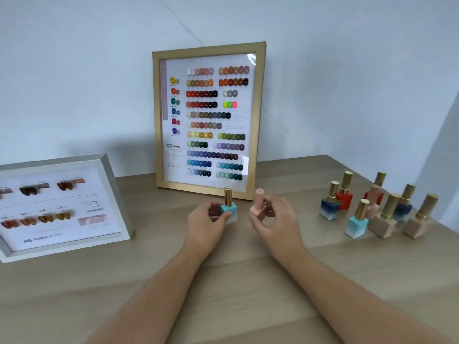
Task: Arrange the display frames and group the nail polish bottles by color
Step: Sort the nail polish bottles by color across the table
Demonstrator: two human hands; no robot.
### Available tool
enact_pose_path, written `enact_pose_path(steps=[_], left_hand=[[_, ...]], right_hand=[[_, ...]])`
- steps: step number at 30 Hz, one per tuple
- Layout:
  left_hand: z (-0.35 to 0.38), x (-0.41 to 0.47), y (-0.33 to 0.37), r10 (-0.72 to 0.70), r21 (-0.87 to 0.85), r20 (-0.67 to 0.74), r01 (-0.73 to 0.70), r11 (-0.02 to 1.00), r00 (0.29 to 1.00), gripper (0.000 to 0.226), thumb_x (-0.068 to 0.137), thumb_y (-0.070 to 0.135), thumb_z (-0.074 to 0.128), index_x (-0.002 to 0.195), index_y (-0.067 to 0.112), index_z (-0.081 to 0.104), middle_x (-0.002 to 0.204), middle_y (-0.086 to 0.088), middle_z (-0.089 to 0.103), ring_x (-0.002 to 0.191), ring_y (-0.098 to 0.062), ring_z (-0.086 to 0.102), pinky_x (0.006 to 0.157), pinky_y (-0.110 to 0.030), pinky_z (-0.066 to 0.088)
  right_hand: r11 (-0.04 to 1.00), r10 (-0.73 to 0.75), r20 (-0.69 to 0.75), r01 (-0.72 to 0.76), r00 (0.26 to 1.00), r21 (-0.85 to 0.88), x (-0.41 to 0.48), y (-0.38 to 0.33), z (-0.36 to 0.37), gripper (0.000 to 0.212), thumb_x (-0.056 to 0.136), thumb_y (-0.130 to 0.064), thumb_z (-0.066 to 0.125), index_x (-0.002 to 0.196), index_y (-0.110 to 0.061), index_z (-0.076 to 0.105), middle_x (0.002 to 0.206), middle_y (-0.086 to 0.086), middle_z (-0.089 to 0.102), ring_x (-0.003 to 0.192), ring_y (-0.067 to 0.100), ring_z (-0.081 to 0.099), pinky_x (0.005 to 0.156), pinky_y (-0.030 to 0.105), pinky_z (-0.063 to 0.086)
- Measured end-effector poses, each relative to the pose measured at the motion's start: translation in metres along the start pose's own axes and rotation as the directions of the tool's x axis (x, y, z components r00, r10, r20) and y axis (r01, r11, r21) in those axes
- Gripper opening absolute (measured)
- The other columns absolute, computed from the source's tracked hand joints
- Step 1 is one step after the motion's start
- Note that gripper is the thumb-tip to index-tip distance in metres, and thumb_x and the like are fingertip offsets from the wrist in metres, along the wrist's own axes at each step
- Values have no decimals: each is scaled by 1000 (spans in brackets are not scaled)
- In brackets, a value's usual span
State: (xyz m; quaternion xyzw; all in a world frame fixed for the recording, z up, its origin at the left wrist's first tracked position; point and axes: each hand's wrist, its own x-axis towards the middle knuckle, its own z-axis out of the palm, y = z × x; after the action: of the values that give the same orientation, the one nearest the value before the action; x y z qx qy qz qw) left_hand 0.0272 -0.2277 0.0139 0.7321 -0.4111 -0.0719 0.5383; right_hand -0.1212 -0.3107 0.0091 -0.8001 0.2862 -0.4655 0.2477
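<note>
With the left hand (208, 217) clamped on the turquoise bottle (229, 211) and the right hand (272, 217) on the pink bottle (259, 209), both upright above the desk (223, 281), set each beside its color match in the bottle cluster (377, 207).

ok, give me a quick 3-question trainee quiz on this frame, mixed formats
1. True or false: the wooden frame stands upright against the wall.
2. Which bottle does the left hand hold? A) red B) light blue C) dark blue
3. Fill in: the right hand holds a ____ bottle.

Key
1. True; the grey frame leans further back at the left.
2. B, the light blue bottle with a gold cap.
3. Pink: the pink bottle has a matching pink cap. A second light blue bottle waits among the group on the right.
</note>
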Motion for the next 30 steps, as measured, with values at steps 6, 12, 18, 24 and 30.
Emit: enact_pose_path(steps=[6,12,18,24,30], left_hand=[[68,-36,57,139,-141,183,-114,983,973,24,77,12,73,87,30,59,84,14,65,77,4,61,66,-1,43],[132,-67,103,227,-203,350,-163,965,909,22,79,15,71,97,24,62,89,8,66,79,2,61,65,-3,44],[186,-89,128,218,-171,456,-156,973,863,25,81,19,69,101,29,58,96,11,62,85,2,58,66,-6,44],[220,-91,141,168,-139,475,-115,984,864,25,81,17,69,103,24,59,100,5,63,89,-4,59,83,-18,51],[232,-86,142,133,-75,467,-110,991,874,27,82,20,68,107,25,58,110,2,63,100,-9,59,91,-29,51]], right_hand=[[987,24,-141,-46,990,-154,-32,23,-92,33,75,-21,74,100,-26,54,93,-7,52,80,3,52,68,9,40],[959,107,-313,-181,944,-218,-55,55,-174,34,73,-22,75,102,-23,57,93,-8,55,81,5,53,71,13,40],[870,287,-434,-422,854,-254,-61,97,-228,26,78,-28,69,101,-23,58,90,-5,54,80,11,57,72,27,48],[820,372,-399,-498,838,-282,-60,120,-242,29,80,-30,67,105,-23,56,100,0,56,83,13,58,79,33,51],[805,414,-349,-517,841,-290,-54,125,-241,32,79,-33,68,106,-25,52,102,0,60,87,16,61,82,40,54]])
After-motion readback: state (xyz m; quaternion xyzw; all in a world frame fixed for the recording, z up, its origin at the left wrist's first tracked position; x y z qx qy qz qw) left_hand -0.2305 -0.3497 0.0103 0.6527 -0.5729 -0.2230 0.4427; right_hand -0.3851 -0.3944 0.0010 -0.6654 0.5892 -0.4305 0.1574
